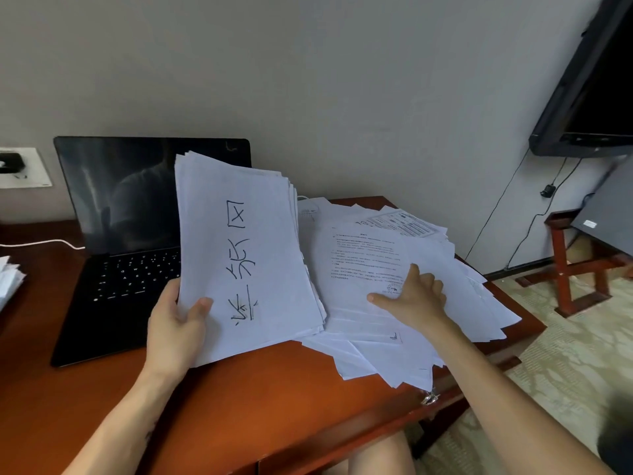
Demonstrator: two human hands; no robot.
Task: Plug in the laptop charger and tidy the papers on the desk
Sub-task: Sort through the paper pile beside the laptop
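Observation:
My left hand (176, 323) grips the lower left corner of a thick stack of white papers (239, 255), held tilted up above the desk; its top sheet bears large black handwritten characters. My right hand (416, 296) lies on a spread pile of loose printed sheets (383, 255) on the right half of the desk, thumb stretched out and fingers bent on the paper. An open black laptop (126, 241) with a dark screen stands behind the held stack. A white cable (44, 242) runs from the laptop's left side toward a wall socket plate (25, 169) holding a black plug.
The reddish wooden desk (239, 406) has a metal drawer handle (430, 399) at its front right. More white papers (8, 279) lie at the far left edge. A wall-mounted television (596, 97) with hanging cables and a red wooden stand (575, 265) are at the right.

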